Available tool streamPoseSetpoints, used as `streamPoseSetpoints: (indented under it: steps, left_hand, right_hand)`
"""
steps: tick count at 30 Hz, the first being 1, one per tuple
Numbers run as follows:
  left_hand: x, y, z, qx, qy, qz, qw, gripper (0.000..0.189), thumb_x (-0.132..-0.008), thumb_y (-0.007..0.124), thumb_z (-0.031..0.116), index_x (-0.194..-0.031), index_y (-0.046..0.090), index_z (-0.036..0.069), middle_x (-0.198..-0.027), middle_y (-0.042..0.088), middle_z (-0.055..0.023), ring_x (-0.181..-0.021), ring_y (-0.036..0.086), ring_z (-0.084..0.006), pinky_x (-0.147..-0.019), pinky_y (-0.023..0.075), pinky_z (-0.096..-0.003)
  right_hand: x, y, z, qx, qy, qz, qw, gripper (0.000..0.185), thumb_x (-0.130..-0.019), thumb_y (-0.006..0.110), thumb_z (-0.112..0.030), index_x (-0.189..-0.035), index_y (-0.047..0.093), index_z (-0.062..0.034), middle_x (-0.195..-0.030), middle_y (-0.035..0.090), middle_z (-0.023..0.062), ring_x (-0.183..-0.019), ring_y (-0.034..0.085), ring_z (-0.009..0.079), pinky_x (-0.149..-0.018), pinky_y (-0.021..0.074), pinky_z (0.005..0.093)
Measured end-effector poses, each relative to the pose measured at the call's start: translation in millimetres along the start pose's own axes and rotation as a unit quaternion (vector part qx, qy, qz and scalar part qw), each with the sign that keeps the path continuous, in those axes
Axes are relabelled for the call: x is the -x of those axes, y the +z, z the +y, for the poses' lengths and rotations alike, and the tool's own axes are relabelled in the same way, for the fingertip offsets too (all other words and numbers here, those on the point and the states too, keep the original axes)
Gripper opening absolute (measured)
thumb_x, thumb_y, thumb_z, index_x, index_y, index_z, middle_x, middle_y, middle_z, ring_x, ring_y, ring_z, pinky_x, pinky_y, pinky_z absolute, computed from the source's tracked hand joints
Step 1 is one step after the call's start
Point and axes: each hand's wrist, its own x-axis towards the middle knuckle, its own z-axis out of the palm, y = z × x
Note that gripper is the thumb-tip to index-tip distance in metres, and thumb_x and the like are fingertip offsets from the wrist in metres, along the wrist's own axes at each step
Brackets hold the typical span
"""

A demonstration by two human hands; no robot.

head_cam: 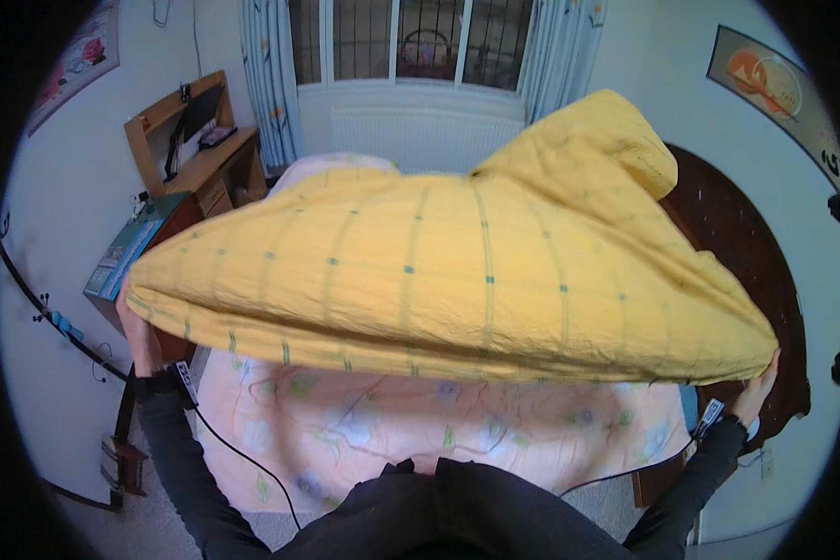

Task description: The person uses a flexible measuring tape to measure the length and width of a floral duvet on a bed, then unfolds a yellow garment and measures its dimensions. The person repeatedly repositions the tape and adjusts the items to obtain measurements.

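A yellow checked cloth sheet (448,280) is stretched wide between my two hands above a bed and billows up at the back right. My left hand (138,329) grips its left corner, the fingers partly hidden by the cloth. At the far right, my right hand (761,385) grips the other near corner. Under the sheet lies a pink floral bed cover (392,427), showing along the near side and a little at the far left. Both wrists carry a strapped device with a black cable.
A dark wooden headboard (749,280) rises on the right. On the left stand a wooden desk (217,164) with a monitor and a green-topped cabinet (140,234). A radiator (420,136) is below the window. A black curved rack (63,329) is by the left wall.
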Motion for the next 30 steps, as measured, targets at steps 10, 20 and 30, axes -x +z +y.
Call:
streamPoseSetpoints:
  steps: [10, 20, 30]
  left_hand:
    - [124.2, -72.2, -53.1, -0.225, -0.1, 0.046, 0.968, 0.011, -0.078, 0.055, 0.001, -0.088, 0.058, -0.001, -0.082, 0.058, -0.0016, -0.073, 0.052, -0.0074, -0.067, 0.0416, -0.0202]
    - [160.4, -21.5, -30.2, -0.22, -0.185, -0.071, 0.955, 0.011, -0.074, 0.059, 0.0, -0.085, 0.058, 0.002, -0.075, 0.054, 0.0024, -0.067, 0.048, -0.0051, -0.061, 0.0382, -0.0177]
    - [244.3, 181.6, -41.8, -0.118, -0.098, -0.567, 0.809, 0.056, -0.066, 0.06, 0.0, -0.12, 0.046, 0.006, -0.091, 0.058, -0.0142, -0.086, 0.057, -0.0302, -0.074, 0.0453, -0.0328]
  right_hand:
    - [155.9, -102.3, 169.8, 0.089, 0.231, -0.048, 0.968, 0.046, -0.094, 0.03, -0.031, -0.13, 0.031, -0.0036, -0.127, 0.041, 0.012, -0.113, 0.042, 0.0217, -0.094, 0.0323, 0.0314]
    - [207.8, -6.3, 164.2, -0.153, 0.451, -0.148, 0.867, 0.035, -0.085, 0.048, -0.017, -0.116, 0.047, 0.0007, -0.112, 0.053, 0.0109, -0.1, 0.053, 0.0213, -0.086, 0.043, 0.0321]
    - [350.5, 216.1, -44.1, -0.199, 0.154, -0.809, 0.531, 0.031, -0.08, 0.06, -0.035, -0.084, 0.059, -0.004, -0.065, 0.055, 0.0115, -0.061, 0.052, 0.0198, -0.057, 0.0415, 0.0332]
